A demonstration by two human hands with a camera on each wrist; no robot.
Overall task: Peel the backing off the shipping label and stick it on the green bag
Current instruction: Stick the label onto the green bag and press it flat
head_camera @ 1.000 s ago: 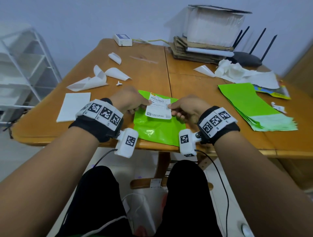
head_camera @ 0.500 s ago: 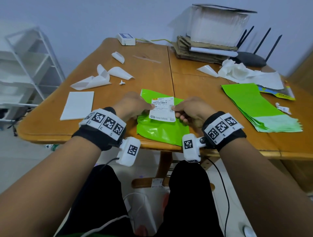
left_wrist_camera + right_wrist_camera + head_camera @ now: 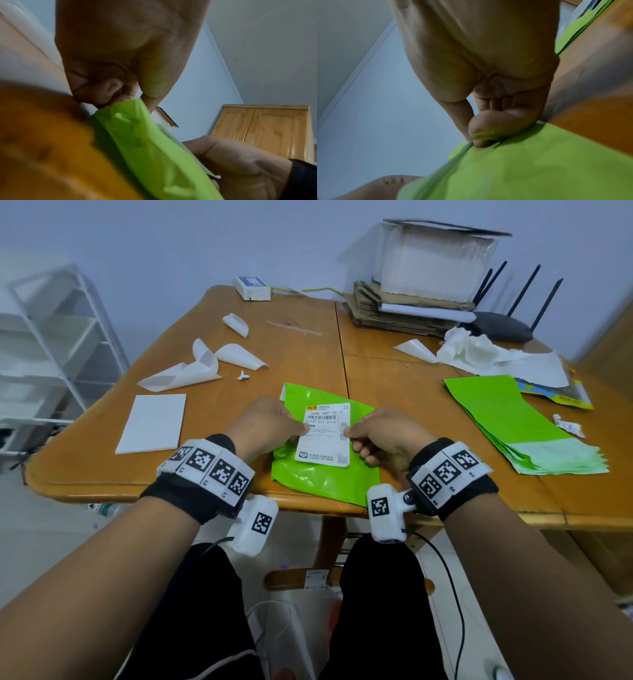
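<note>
The left hand [image 3: 265, 424] is pinching the left edge of the shipping label [image 3: 325, 434] between thumb and curled fingers, and the right hand [image 3: 383, 436] is pinching its right edge in the same way. The label is stretching between the two hands, printed side up, over the green bag [image 3: 329, 477]; whether it is already touching the bag cannot be told. The bag is lying flat on the worktop [image 3: 113, 474] under both hands, its near end overhanging the worktop's edge. In the right wrist view the curled fingers [image 3: 488, 129] are resting on the green plastic. Beyond the left hand, curled white backing sheets [image 3: 181, 371] are lying on the wood. Well out past the right hand, a stack of green bags [image 3: 507, 419] is sitting on the worktop.
</note>
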